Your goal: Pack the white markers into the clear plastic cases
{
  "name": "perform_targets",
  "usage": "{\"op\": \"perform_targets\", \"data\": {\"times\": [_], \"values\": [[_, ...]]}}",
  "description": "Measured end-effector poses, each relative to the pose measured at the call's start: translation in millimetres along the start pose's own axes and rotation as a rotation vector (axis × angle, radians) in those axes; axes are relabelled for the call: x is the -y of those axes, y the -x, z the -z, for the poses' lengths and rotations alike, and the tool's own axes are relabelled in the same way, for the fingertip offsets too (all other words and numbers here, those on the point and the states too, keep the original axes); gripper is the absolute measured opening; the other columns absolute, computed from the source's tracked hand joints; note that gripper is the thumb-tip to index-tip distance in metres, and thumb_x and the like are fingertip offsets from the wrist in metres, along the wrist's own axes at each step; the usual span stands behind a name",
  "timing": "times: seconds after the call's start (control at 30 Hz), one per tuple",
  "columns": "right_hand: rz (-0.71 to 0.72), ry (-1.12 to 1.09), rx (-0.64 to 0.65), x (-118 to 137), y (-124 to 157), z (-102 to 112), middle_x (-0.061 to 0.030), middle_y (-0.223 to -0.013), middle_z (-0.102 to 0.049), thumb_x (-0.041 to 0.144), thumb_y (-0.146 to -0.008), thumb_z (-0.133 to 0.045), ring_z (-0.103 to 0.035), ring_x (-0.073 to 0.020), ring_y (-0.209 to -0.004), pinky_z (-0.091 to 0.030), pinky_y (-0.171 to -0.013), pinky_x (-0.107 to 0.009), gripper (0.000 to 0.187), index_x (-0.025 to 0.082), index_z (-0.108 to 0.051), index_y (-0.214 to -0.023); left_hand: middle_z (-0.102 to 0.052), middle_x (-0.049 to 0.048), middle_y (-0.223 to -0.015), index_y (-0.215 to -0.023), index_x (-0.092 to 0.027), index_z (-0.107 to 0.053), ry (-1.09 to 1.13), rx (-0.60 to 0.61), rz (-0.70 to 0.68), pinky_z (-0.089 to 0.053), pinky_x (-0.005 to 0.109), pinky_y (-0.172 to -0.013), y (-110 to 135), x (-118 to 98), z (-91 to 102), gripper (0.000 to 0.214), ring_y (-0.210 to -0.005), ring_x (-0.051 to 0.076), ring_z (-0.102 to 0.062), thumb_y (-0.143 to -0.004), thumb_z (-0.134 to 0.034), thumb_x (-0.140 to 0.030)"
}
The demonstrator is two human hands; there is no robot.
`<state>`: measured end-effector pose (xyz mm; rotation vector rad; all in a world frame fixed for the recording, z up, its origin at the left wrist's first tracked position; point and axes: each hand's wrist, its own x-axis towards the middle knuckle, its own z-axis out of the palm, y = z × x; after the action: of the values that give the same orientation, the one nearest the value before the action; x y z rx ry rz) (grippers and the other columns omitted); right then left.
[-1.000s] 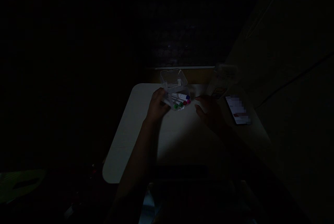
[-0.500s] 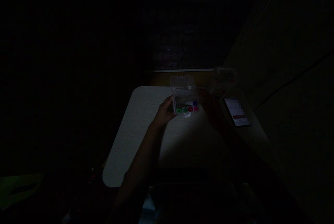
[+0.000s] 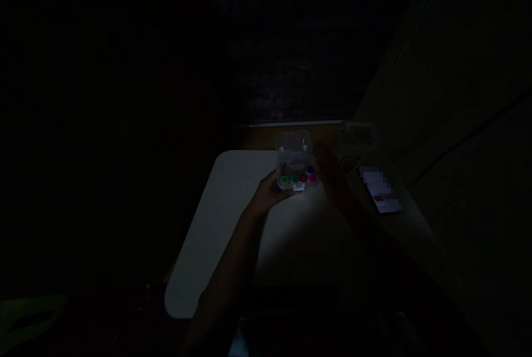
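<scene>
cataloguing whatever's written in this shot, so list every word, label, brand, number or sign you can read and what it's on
None can be read.
Phone: screen partly pixelated, the rest too small.
Clear container beyond the phone: its label is too dark and blurred.
Colored marker ends in the clear box: no legible lettering.
</scene>
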<state>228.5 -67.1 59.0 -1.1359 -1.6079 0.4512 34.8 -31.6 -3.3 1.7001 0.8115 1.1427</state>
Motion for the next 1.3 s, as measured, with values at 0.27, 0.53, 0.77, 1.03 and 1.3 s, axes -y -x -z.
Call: {"op": "perform_targets", "data": {"times": [0.27, 0.53, 0.77, 1.03, 1.3], "values": [[0.027, -0.026, -0.038, 3, -4, 1, -0.0079, -0.145, -0.043, 0.055, -0.092, -0.038, -0.050, -0.0194, -0.127, -0.048, -0.101, -0.038, 0.051, 0.030, -0.044, -0.136, -0.058, 0.0129, -0.132, -0.136, -0.021, -0.045, 0.035, 0.021, 0.022, -0.043, 0.048, -0.106, 1, -3, -2.7, 0.086, -0.126, 0.031, -0.053, -0.061, -0.082, -0.041], [0.080, -0.019, 0.043, 7, -8, 4, -0.0079, -0.148, -0.040, 0.057, -0.096, -0.017, -0.037, -0.0163, -0.138, -0.044, -0.107, -0.036, 0.062, 0.029, -0.012, -0.151, -0.060, 0.0119, -0.128, -0.129, -0.021, -0.053, 0.035, 0.006, 0.017, -0.046, 0.048, -0.102, 0, 3, -2.6, 0.079, -0.120, 0.031, -0.057, -0.059, -0.083, -0.042], [0.209, 0.141, 0.158, 24, 6, 10, -0.0027, -0.158, -0.021, 0.048, -0.097, -0.025, -0.016, -0.0190, -0.147, -0.022, -0.121, -0.046, 0.060, 0.031, -0.009, -0.152, -0.067, 0.0110, -0.116, -0.116, -0.018, -0.061, 0.022, 0.020, 0.010, -0.051, 0.047, -0.095, -1, 6, -2.0, 0.063, -0.109, 0.030, -0.062, -0.061, -0.082, -0.042], [0.405, 0.366, 0.100, 22, 5, 9, -0.0028, -0.159, -0.018, 0.027, -0.096, -0.037, -0.016, -0.0256, -0.147, -0.029, -0.115, -0.055, 0.047, 0.034, -0.034, -0.142, -0.063, 0.0111, -0.124, -0.120, -0.019, -0.059, 0.020, 0.017, -0.037, -0.049, 0.047, -0.098, -4, 2, -3.5, 0.065, -0.114, 0.030, -0.060, -0.064, -0.080, -0.042], [0.482, 0.461, 0.115, 23, 13, 8, -0.0107, -0.157, -0.021, 0.025, -0.079, -0.063, -0.019, -0.0321, -0.145, -0.034, -0.109, -0.058, 0.063, 0.027, -0.038, -0.137, -0.062, 0.0117, -0.126, -0.122, -0.019, -0.057, 0.075, 0.022, -0.023, -0.049, 0.047, -0.099, -4, 1, -5.5, 0.068, -0.115, 0.030, -0.060, -0.063, -0.080, -0.044]]}}
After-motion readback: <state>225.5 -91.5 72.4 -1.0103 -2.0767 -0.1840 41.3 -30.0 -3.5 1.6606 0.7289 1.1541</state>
